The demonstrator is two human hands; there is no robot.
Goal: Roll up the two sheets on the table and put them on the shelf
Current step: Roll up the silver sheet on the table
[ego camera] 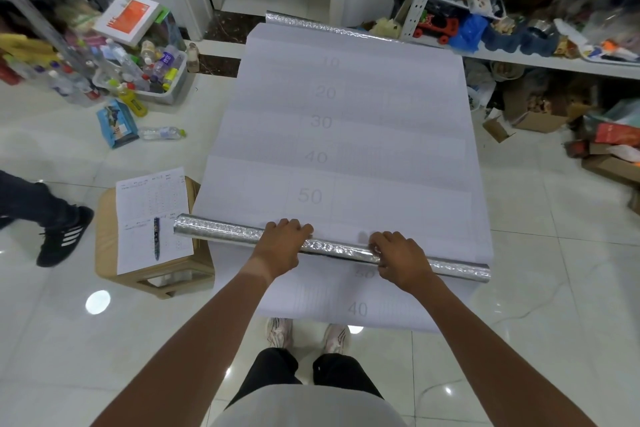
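Rolling sheet 1 (332, 135): left hand (282, 243) and right hand (398, 258) clamped on silver roll (332, 250) (mid-sheet). Next: roll evenly toward far end; shelf (554, 61) later.

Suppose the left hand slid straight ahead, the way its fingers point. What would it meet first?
The left hand grips the silver roll; beyond its fingers lies only the flat white sheet, printed with numbers. Farther off, probably the rolled silver edge.
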